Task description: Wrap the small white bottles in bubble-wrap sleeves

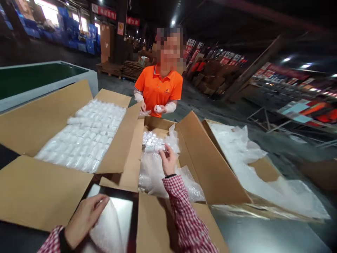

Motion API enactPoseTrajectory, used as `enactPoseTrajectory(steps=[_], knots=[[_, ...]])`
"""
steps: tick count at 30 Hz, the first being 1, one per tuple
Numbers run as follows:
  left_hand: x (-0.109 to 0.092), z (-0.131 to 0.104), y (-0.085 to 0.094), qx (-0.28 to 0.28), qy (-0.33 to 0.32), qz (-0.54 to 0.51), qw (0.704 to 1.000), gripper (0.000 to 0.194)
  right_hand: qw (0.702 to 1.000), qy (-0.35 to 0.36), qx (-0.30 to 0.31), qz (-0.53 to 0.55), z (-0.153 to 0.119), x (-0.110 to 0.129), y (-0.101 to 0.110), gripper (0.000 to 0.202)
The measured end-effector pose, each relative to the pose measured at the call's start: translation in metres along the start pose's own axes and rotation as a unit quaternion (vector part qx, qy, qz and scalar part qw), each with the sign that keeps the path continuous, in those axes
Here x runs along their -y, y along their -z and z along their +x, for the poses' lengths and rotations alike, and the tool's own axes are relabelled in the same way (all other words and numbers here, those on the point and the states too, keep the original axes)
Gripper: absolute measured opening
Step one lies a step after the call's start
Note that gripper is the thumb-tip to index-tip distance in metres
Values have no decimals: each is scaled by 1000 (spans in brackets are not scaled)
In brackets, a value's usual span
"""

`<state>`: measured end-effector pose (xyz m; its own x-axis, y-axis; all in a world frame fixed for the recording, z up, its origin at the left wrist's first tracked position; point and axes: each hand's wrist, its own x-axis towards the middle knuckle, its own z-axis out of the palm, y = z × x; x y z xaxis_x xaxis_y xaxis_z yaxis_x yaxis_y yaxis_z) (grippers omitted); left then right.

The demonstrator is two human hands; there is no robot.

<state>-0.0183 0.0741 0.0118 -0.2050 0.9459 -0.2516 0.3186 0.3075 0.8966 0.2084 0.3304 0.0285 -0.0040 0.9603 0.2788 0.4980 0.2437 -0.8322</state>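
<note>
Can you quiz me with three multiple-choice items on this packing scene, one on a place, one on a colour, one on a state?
1. Where is the right hand?
A. over the middle carton
B. on the green-topped table
C. inside the left carton

2. What colour is the co-worker's shirt?
A. blue
B. orange
C. white

3. How are the left carton's flaps?
A. taped shut
B. folded open
C. cut off

Answers: 1 A, the hand pinches a small white piece above the bag of pieces there. 2 B, the polo is bright orange. 3 B, the flaps spread outward, showing rows of white pieces.
</note>
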Motion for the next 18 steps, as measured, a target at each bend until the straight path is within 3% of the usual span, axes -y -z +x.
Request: enactPoseTrajectory(steps=[3,4,6,9,12,15,16,18], knots=[[-12,8,-4,-1,-11,22,1000,40,984,80,-4,156,-65,49,47,41],[-15,9,-5,-4,-12,22,1000,42,977,102,23,183,-93,63,58,38],[-23,8,-6,-9,-26,18,999,43,970,120,88,194,-148,83,67,35],[-34,-3,-7,-17,-75,13,997,41,968,117,157,157,-208,90,62,40],[-43,-21,-9,-23,-107,22,994,39,947,200,235,84,-229,87,52,37],[-50,-40,-13,-16,-111,25,993,38,884,308,351,-2,-233,86,39,27],[-52,-46,-14,-17,-112,22,993,36,874,322,362,-42,-236,85,33,26],[-53,-56,-18,-24,-122,13,992,32,882,308,343,-104,-244,80,19,24]])
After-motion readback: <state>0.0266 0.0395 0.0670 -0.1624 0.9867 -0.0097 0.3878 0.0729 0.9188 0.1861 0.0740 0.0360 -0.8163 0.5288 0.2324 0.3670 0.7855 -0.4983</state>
